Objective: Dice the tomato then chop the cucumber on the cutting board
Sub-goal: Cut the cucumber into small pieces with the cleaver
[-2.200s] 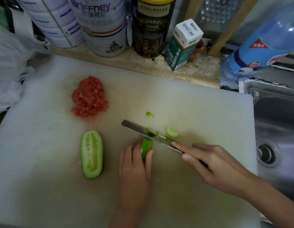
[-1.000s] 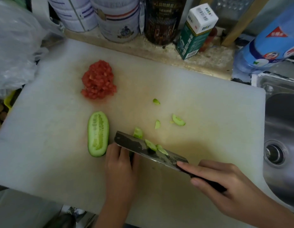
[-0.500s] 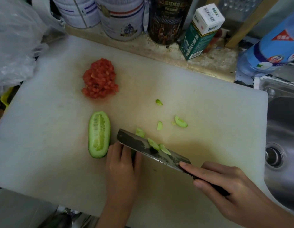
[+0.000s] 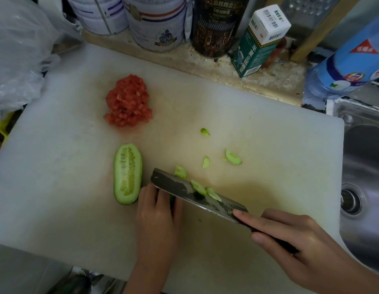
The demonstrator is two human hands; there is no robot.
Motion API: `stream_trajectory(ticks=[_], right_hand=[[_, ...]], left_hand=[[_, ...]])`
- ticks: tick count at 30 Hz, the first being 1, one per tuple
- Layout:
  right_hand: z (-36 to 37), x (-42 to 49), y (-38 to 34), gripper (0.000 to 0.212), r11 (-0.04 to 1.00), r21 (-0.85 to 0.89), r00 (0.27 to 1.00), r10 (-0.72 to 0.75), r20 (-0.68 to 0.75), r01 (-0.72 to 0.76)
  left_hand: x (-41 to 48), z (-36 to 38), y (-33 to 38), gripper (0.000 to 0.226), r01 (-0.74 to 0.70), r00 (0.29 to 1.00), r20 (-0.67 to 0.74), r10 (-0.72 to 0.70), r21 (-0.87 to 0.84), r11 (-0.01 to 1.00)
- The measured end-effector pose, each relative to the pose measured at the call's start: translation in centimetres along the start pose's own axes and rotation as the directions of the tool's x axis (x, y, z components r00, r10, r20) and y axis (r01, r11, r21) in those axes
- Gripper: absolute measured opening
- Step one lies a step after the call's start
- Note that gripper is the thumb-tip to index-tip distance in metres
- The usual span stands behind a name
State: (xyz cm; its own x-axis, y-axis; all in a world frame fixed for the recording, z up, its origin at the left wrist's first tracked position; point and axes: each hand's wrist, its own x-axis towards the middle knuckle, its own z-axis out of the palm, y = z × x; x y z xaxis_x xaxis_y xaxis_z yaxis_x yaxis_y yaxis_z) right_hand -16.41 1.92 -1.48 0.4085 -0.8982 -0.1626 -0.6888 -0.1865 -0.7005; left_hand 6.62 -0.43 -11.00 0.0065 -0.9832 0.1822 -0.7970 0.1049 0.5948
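Observation:
On the white cutting board lies a heap of diced tomato at the back left. One cucumber half lies cut side up in the middle. My left hand holds down a second cucumber piece, almost all of it hidden under the fingers. My right hand grips the handle of a dark knife, forefinger along the blade. The blade rests at my left fingertips, with two slices stuck on it. Several cut cucumber pieces lie scattered beyond the blade.
Tins, a dark can and a green-and-white carton stand along the counter behind the board. A blue plastic bottle lies at the back right. A steel sink borders the board's right edge. A plastic bag sits left.
The knife has worked back along the cucumber piece toward my left hand, leaving more cut slices on the board. My left hand has drawn back; the green piece it held is now almost hidden.

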Motion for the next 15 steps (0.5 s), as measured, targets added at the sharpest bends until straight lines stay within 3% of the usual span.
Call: stream_trajectory(ticks=[15], right_hand=[[-0.54,0.85,-0.37,0.039,0.995,-0.098,0.998,0.003,0.065,0.003]], left_hand=[[-0.18,0.3,0.09,0.042,0.001,1.0,-0.016,0.0,0.029,1.0]])
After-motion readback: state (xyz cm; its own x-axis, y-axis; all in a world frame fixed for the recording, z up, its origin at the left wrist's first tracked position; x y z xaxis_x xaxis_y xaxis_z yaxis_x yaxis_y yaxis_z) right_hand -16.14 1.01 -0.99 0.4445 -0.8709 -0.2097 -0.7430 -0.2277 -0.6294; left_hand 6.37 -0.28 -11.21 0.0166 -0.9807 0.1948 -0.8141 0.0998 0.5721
